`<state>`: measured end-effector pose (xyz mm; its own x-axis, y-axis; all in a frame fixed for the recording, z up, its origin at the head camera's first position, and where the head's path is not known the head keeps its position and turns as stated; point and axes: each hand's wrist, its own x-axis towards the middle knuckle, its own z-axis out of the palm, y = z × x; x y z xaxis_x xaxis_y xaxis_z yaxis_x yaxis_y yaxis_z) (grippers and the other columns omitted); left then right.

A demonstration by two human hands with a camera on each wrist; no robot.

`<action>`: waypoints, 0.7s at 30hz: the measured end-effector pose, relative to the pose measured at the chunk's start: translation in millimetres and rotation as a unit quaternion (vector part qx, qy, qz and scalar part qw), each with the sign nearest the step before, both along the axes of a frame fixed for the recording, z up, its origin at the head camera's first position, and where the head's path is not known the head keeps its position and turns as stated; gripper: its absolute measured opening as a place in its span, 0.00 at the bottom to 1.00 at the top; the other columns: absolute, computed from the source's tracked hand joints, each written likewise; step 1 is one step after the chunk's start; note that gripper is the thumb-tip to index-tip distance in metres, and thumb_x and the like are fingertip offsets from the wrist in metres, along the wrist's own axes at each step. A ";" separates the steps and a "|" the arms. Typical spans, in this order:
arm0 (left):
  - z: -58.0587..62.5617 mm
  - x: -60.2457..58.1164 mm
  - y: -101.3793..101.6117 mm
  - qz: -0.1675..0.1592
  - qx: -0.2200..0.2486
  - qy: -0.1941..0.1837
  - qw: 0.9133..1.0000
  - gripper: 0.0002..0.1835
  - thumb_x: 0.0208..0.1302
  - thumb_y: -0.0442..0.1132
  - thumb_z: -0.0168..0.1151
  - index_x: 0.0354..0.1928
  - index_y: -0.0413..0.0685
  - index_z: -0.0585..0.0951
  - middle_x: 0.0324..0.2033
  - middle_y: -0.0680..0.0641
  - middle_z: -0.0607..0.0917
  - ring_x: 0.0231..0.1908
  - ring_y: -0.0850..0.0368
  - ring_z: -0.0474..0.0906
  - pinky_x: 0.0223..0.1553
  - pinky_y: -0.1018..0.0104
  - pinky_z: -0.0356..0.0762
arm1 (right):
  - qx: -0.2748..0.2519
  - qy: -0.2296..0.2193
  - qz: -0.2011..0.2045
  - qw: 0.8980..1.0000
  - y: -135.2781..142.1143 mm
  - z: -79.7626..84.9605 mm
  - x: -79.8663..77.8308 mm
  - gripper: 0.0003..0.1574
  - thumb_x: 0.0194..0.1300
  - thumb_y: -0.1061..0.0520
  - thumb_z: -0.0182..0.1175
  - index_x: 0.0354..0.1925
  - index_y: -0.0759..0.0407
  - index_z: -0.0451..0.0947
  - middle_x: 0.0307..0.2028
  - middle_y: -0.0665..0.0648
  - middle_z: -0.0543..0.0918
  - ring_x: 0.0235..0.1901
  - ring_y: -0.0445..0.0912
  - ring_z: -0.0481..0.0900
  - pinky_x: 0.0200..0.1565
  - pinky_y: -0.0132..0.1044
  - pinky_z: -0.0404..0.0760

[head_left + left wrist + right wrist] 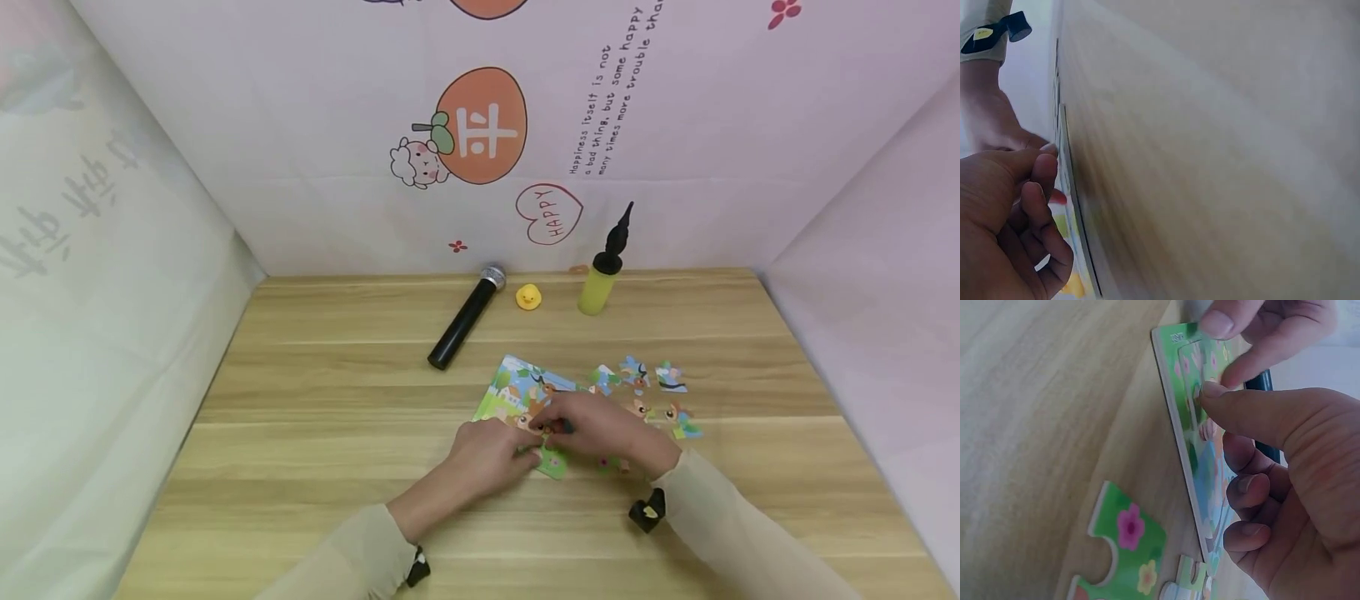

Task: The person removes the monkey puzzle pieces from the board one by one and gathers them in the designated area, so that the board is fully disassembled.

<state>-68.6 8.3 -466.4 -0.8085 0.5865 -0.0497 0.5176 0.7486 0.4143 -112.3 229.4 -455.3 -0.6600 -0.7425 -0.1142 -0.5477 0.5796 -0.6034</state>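
A jigsaw puzzle board (491, 404) with a cartoon deer scene lies at a slant on the table. Over its lower part my two hands meet, fingertips almost together. My left hand (487, 454) comes from the left, thumb and forefinger at a small puzzle piece (1208, 359) on the board. From the right, my right hand (596, 423) pinches at the same piece with its thumb; the other fingers are curled, as the right wrist view shows. Most of that piece is hidden by fingers. A loose green piece with flowers (1130, 540) lies beside the board.
Several loose puzzle pieces (671, 377) are scattered right of the board. Behind it lie a black microphone (461, 325), a yellow rubber duck (528, 297) and a yellow-black hand pump (597, 287). White printed walls (337, 167) enclose the wooden table (315, 417).
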 end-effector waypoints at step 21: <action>2.4 -10.5 -14.0 0.022 -0.048 -0.012 0.999 0.08 0.60 0.58 0.73 0.29 0.69 0.90 0.19 0.68 0.76 0.21 0.67 0.69 0.20 0.66 0.66 | 0.011 -0.004 0.006 1.000 -0.5 2.0 0.7 0.17 0.65 0.59 0.71 0.52 0.52 0.87 0.34 0.43 0.79 0.32 0.39 0.75 0.35 0.35 0.75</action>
